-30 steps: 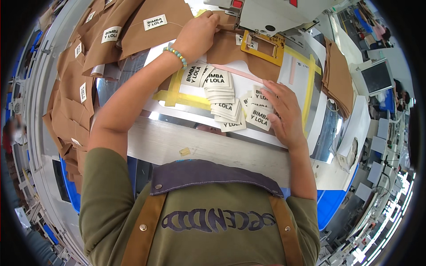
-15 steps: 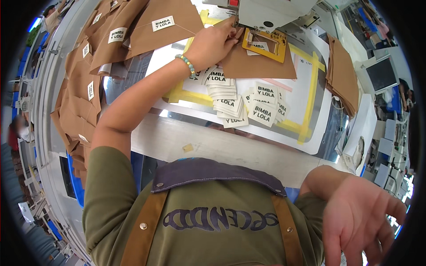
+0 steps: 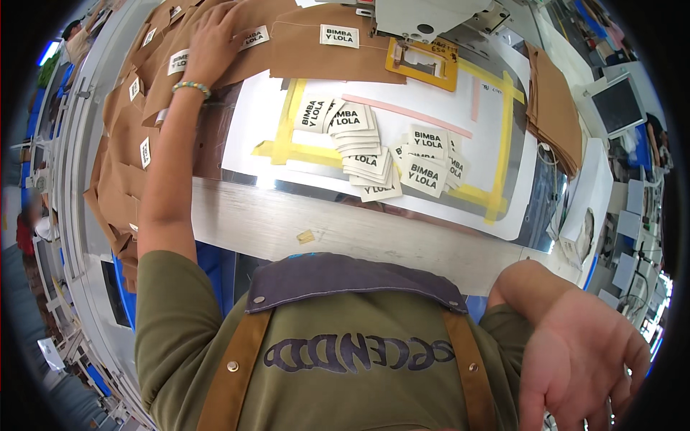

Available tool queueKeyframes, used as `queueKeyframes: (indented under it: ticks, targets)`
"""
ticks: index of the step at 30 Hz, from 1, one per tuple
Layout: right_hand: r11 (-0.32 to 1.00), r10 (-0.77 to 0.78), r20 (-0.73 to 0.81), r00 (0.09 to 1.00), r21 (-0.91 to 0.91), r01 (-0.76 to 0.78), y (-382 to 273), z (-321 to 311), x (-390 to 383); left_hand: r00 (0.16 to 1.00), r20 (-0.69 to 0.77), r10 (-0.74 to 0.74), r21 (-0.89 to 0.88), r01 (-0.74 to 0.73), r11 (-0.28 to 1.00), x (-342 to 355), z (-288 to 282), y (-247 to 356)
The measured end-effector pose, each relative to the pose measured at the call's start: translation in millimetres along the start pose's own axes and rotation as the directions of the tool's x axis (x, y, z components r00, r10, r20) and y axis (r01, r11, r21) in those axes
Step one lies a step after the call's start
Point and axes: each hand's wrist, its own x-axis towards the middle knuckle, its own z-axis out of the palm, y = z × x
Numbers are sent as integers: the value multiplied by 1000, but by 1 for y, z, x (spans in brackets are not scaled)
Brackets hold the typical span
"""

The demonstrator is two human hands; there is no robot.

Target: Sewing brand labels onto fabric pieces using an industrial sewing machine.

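At the upper left my left hand (image 3: pixel 212 47), a beaded bracelet at its wrist, lies over a brown fabric piece (image 3: pixel 248 61) in the heap, its fingers bent onto the cloth. Close by, a second brown piece with a white label (image 3: pixel 338 36) stretches toward the yellow frame (image 3: pixel 422 66) under the machine head (image 3: pixel 438 18). My right hand (image 3: pixel 582 352) is at the lower right, palm up, fingers apart, holding nothing. Loose white labels (image 3: pixel 352 118) and another group of labels (image 3: pixel 424 172) lie on the white sheet.
Labelled brown pieces (image 3: pixel 118 161) heap up along the left side. A stack of brown pieces (image 3: pixel 552 108) sits at the right, near a small screen (image 3: pixel 618 105). Yellow tape (image 3: pixel 316 153) and pink strips (image 3: pixel 402 113) mark the white sheet. The pale table edge (image 3: pixel 359 237) runs before me.
My left hand has moved left from beside the machine head to the heap. The brown piece under the yellow frame has shifted left, showing its label. My right hand has barely moved.
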Motion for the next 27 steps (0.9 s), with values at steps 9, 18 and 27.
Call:
queueKeyframes:
  ticks: [9, 18, 27]
  targets:
    - [994, -71, 66, 995, -77, 76, 41, -34, -52, 709, 544, -449, 386, 264, 884, -90, -32, -100]
    - [575, 763, 350, 544, -751, -323, 112, -64, -125, 930, 219, -296, 583, 118, 804, -40, -63, 33]
    - [481, 850, 408, 333, -858, -179, 139, -106, -200, 957, 283, 59, -117, -26, 993, -6, 9, 134]
